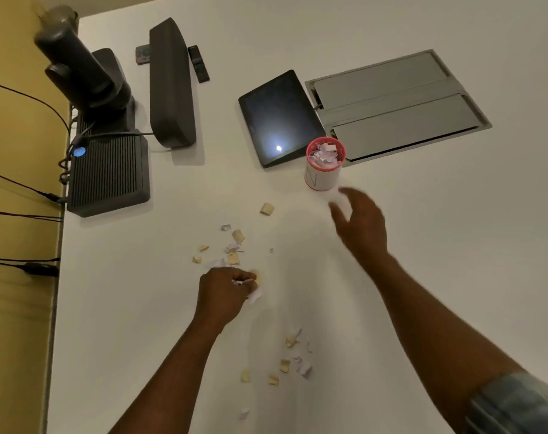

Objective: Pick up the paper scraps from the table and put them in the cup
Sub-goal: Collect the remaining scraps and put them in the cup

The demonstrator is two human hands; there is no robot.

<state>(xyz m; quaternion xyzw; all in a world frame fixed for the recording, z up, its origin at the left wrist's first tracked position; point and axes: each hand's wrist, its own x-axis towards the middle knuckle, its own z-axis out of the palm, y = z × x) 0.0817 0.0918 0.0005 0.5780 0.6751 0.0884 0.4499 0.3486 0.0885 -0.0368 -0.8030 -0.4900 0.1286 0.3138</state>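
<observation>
The left hand [225, 291] is closed around some paper scraps [233, 250], with more lying just beyond its knuckles. The right hand [360, 225] is open and empty, blurred, just below the cup [324, 175], which holds scraps.

Counted on the table [391, 277]: one cup [324, 166], one tablet [280, 119], two remotes [198, 63], two hands [225, 292], and loose paper scraps [235, 245] too many to count exactly.

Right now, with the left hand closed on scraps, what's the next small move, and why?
Probably carry the left hand up to the cup and drop its scraps: it is closed on paper, while the right hand is open beside the cup.
</observation>
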